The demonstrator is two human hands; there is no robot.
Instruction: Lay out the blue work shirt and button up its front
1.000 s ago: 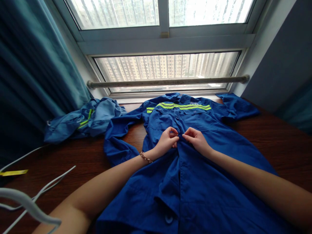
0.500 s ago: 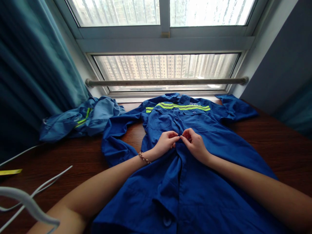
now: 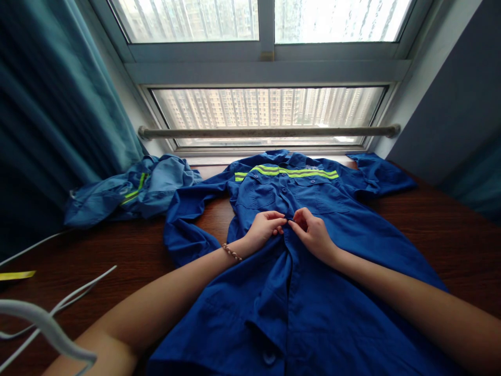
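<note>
From my head camera, the blue shirt [image 3: 313,292] lies spread front-up on the dark wooden table [image 3: 129,250], collar toward the window at 12 o'clock and hem toward me at 6. My left hand [image 3: 264,227] and right hand [image 3: 313,232] meet at the shirt's front opening, mid-chest, fingertips nearly touching; each pinches an edge of the cloth there. I cannot make out the button between them. A yellow-green stripe [image 3: 287,171] crosses the chest beyond my hands. At 10 o'clock a lighter blue garment [image 3: 133,190] lies crumpled by the curtain [image 3: 58,104]. White hangers [image 3: 47,324] sit at 8 o'clock.
</note>
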